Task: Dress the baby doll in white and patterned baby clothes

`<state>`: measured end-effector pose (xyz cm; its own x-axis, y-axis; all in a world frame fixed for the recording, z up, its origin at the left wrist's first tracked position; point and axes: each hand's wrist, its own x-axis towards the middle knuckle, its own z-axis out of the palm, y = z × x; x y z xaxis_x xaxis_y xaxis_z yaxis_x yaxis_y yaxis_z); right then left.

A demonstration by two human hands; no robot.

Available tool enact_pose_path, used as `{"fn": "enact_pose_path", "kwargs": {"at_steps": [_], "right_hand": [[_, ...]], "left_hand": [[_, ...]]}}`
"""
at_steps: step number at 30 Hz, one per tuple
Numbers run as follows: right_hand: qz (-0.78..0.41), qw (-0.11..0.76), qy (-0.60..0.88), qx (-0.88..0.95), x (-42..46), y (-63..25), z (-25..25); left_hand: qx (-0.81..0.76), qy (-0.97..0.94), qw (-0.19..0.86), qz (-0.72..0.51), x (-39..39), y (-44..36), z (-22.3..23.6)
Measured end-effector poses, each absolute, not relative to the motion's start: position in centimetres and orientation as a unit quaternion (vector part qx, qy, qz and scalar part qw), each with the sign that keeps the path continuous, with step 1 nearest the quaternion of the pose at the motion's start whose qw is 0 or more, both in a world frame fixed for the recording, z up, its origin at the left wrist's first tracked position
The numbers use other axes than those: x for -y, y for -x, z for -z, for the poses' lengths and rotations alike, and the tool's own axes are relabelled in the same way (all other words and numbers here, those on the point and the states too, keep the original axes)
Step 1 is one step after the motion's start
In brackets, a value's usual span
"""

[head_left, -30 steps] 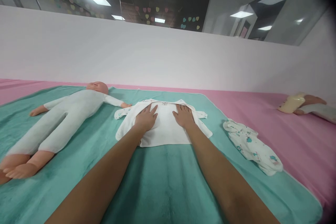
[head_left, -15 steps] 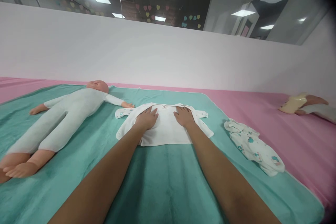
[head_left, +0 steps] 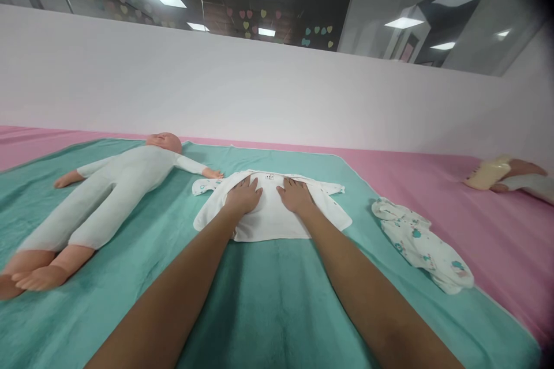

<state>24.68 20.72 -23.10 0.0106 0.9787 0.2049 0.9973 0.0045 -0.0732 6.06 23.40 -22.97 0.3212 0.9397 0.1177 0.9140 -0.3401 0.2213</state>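
Likely light, soft and limp, best taken by both shoulders: white baby shirt [head_left: 269, 210] near far edge of teal blanket [head_left: 259, 305], left hand [head_left: 243, 195] and right hand [head_left: 296, 195] splayed flat on it, gripping nothing.

The left arm [head_left: 173, 291] and right arm [head_left: 367, 288] are being held outstretched, bare and converging forward. The left hand [head_left: 241, 196] and right hand [head_left: 297, 196] are being held palm down, unclenched and apart, thumbs being turned inward.
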Motion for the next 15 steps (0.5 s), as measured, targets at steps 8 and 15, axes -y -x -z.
{"fn": "enact_pose_path", "kwargs": {"at_steps": [8, 15], "right_hand": [[0.007, 0.102, 0.605, 0.789, -20.3, -22.6, 23.2], [-0.02, 0.087, 0.611, 0.787, -20.4, -22.3, 23.4]], "left_hand": [[-0.55, -0.826, 0.041, -0.117, -23.6, -5.8, 23.3], [-0.542, -0.828, -0.003, -0.141, -22.9, -6.0, 23.0]]}}
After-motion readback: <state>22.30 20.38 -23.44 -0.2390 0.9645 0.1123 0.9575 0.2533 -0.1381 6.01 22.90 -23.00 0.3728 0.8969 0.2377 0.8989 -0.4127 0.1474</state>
